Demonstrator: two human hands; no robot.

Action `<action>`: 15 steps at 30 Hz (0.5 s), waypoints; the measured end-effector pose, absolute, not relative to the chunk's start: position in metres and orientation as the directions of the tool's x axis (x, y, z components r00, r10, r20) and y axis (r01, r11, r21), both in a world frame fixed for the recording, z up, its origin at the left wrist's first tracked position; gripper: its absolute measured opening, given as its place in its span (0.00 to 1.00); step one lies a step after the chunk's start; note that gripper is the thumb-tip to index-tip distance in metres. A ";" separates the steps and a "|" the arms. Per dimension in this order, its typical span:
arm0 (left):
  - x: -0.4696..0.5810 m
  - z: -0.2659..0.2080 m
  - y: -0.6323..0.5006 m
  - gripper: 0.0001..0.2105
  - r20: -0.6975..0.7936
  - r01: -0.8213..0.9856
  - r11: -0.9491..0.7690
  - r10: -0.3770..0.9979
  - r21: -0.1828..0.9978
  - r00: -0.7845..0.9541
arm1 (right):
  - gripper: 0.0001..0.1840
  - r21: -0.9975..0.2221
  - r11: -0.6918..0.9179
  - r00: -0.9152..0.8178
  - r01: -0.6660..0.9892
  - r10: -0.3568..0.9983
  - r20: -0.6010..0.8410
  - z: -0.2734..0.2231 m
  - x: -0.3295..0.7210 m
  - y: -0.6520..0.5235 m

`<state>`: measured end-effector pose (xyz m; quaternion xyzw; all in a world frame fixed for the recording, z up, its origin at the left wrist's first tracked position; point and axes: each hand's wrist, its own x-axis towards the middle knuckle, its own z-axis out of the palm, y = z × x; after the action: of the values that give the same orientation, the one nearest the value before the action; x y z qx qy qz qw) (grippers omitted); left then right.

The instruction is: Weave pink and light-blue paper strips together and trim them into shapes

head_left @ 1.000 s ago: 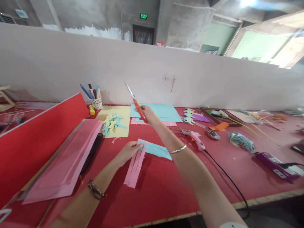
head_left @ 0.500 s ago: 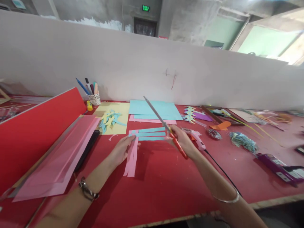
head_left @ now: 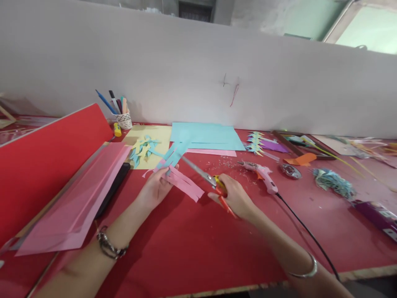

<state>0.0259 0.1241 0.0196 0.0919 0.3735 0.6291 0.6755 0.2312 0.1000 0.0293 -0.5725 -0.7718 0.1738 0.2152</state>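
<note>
Pinched in my left hand is a woven piece of paper strips, with blue strips pointing up and away and pink strips fanning toward the right. My right hand grips scissors by their red and yellow handles. The blades point up and left, their tips close to the blue strips; whether they touch cannot be made out. Blue paper sheets lie just behind the strips.
A pink glue gun with a black cord lies right of my right hand. Pink sheets lean at left by a red board. Yellow and blue cut pieces rest on yellow paper. A pen cup stands behind.
The woven strips have turned, so the blue ends swing from right to upward and the pink ends from down to right. The scissors have dropped lower. The view tilts down slightly.
</note>
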 end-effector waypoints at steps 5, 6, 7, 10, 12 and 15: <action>0.028 0.029 0.115 0.13 -0.370 -0.825 0.208 0.929 0.525 -0.001 | 0.17 -0.334 0.276 -0.282 0.901 0.959 0.031 0.033 0.224 0.095; 0.028 0.030 0.114 0.12 -0.363 -0.831 0.215 0.932 0.514 0.016 | 0.17 -0.318 0.268 -0.274 0.910 0.961 0.026 0.033 0.225 0.096; 0.027 0.030 0.113 0.11 -0.356 -0.835 0.214 0.934 0.507 0.023 | 0.18 -0.304 0.258 -0.264 0.917 0.964 0.024 0.033 0.226 0.096; 0.025 0.030 0.113 0.10 -0.347 -0.834 0.202 0.938 0.514 0.013 | 0.20 -0.278 0.248 -0.249 0.928 0.968 0.032 0.033 0.230 0.098; 0.023 0.028 0.115 0.10 -0.355 -0.831 0.202 0.935 0.518 0.006 | 0.21 -0.271 0.263 -0.262 0.926 0.964 0.042 0.032 0.231 0.098; 0.022 0.028 0.115 0.10 -0.374 -0.846 0.200 0.927 0.495 0.000 | 0.23 -0.270 0.278 -0.278 0.922 0.960 0.039 0.032 0.231 0.098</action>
<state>0.0220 0.1149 0.0278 0.0633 0.3224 0.6294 0.7042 0.2310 0.0984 0.0325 -0.5928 -0.7935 0.0972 0.0973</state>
